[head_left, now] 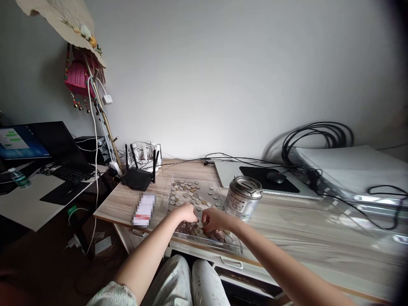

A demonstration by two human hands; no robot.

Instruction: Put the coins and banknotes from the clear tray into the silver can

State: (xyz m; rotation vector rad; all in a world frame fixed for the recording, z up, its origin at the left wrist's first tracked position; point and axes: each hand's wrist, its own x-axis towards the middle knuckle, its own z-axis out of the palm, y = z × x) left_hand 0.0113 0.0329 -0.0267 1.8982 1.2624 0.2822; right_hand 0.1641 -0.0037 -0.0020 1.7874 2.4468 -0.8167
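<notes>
A clear shallow tray [237, 246] lies on the wood-grain desk, with many coins [191, 194] scattered over its far half and a denser pile along its near edge. Over the left middle of the tray is my left hand [187, 212], its fingers curled down at the coins. My right hand [215, 219] is just beside it, fingers bent and touching the near pile. Both hands are closed, and what their fingertips hold is too small to make out. A round metal tin [243, 197] with a slotted lid stands right of the tray.
A blurred phone [144, 210] lies left of the tray, with a black router [137, 178] behind it. Behind the tin are a silver laptop [223, 170], a black mouse pad [255, 176] and a mouse [276, 177]. Black cables [315, 131] coil at the back right.
</notes>
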